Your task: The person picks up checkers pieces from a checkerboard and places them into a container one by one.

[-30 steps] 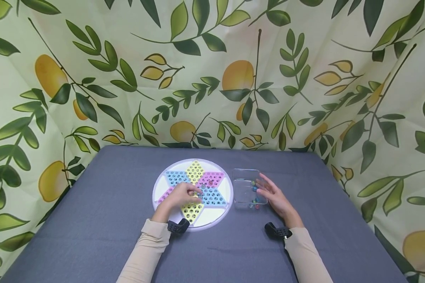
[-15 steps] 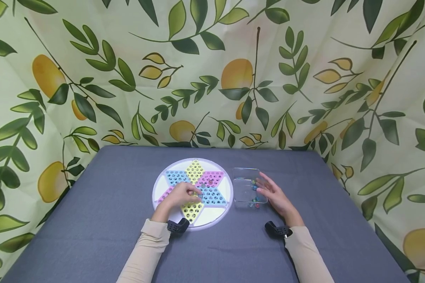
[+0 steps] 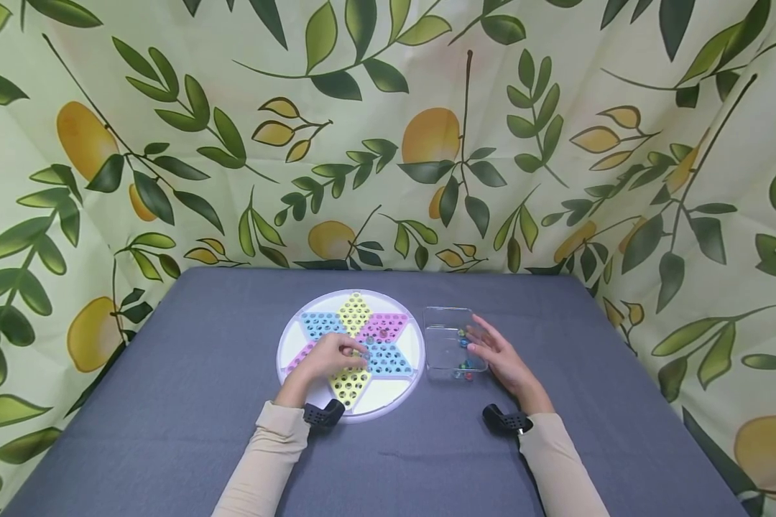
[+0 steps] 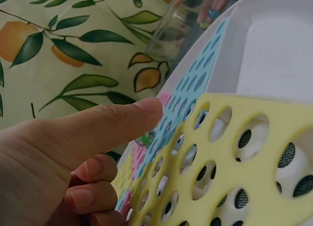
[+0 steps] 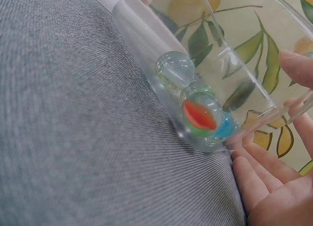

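The left hand (image 3: pixel 326 357) is over the game board (image 3: pixel 391 392), thumb extended, other fingers curled; whether it pinches anything, I cannot tell. The right hand (image 3: pixel 506 365), fingers apart, touches the clear box (image 3: pixel 449 370), probably steadying it. Marbles (image 5: pixel 199 117) lie inside, between board and right edge of the worktop (image 3: pixel 394 474), presumably for easy reach.

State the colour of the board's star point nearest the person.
Yellow; that star point shows best in the left wrist view.
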